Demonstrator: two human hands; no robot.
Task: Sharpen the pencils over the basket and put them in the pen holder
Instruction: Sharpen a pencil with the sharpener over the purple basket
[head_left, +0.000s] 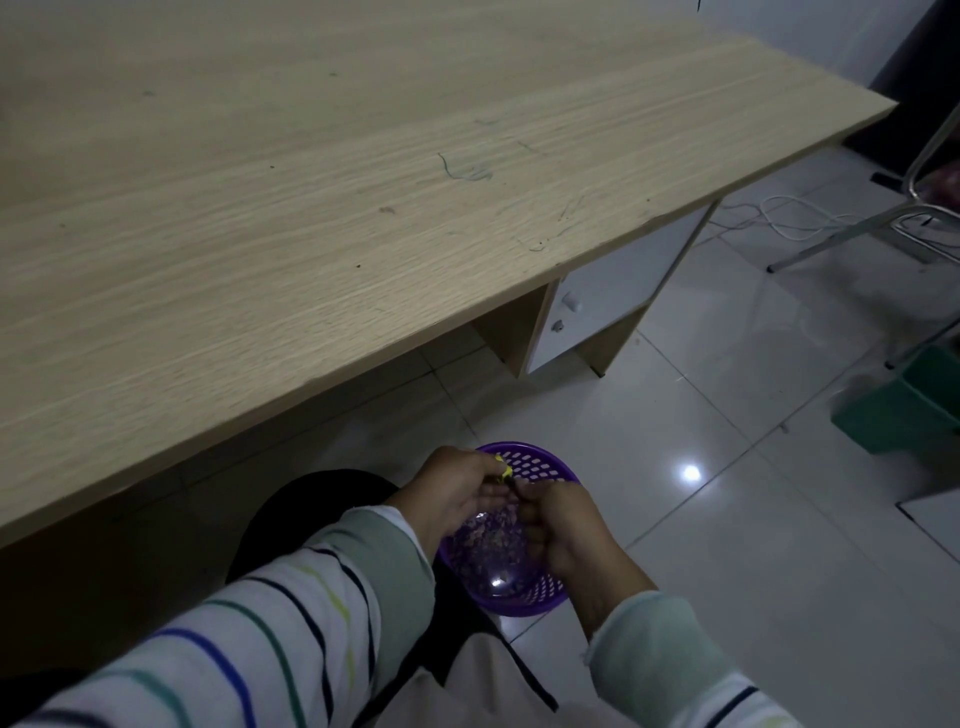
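A purple perforated basket (540, 467) stands on the white floor tiles beside my knee, with pencil shavings scattered on its bottom. Both hands hover over it. My left hand (457, 493) pinches a small yellow sharpener (503, 469) at its fingertips. My right hand (566, 530) is curled around a dark pencil whose end meets the sharpener; the pencil is almost wholly hidden by the fingers. No pen holder is in view.
A bare light wooden desk (363, 182) fills the upper left, with a white cabinet (613, 301) under its right end. To the right are a metal chair frame (852, 228), white cables (789, 215) on the floor and a green box (904, 405).
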